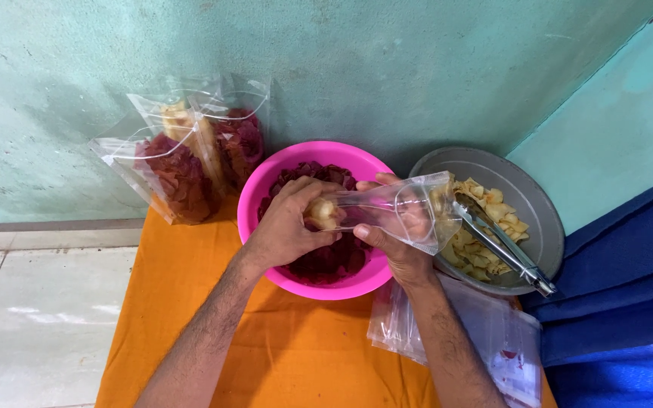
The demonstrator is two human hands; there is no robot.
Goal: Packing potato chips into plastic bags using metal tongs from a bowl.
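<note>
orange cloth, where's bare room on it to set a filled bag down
The orange cloth is bare in front of the pink bowl, between the forearms, and along its left edge below the filled bags. It is crowded on the right: empty bags, grey pan with tongs, both hands over the bowl.

Two bare forearms enter from the lower edge, both without sleeves, wristwatch, bracelet or gloves; left hand (285, 227) and right hand (396, 245) carry no rings, fingernails short and unpainted, fine hair visible along both forearms
</note>
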